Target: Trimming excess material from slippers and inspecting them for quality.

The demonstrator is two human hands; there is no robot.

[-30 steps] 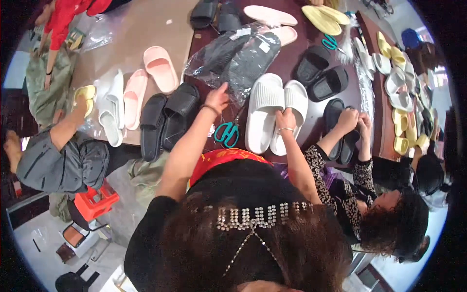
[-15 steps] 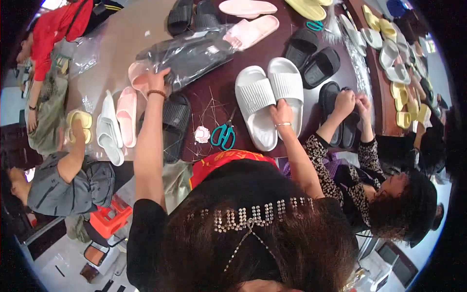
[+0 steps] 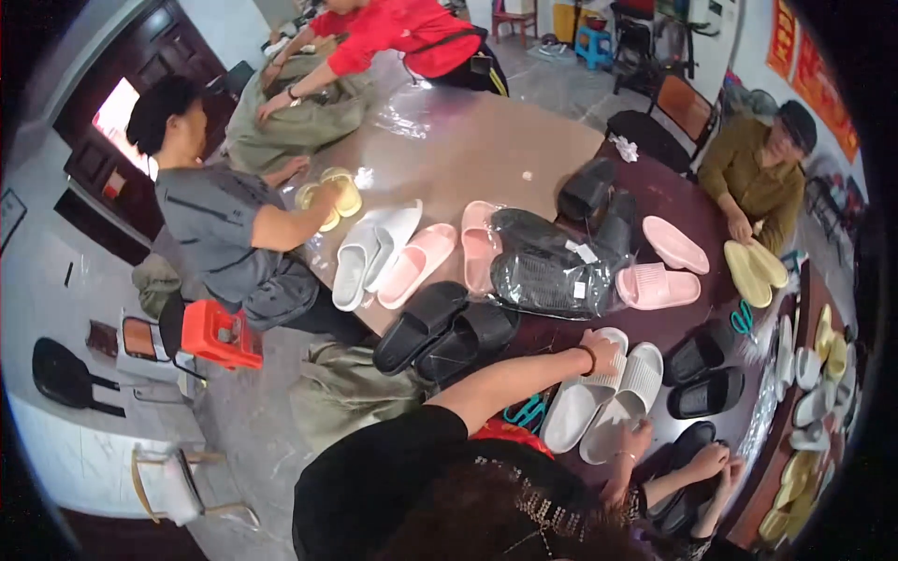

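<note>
Right grip holds white slippers; bag labels unreadable.

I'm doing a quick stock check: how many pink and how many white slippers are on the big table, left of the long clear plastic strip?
White slippers: 4 (near pair, left-hand pair)
Pink slippers: 4 (two farther left, two farther right)
Total: 8

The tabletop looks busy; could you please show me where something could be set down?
The brown tabletop is bare between the clear plastic and bagged black slippers, except for a small scrap. Near the left hand, ribbed white slippers, scissors and loose black slippers crowd together.
</note>
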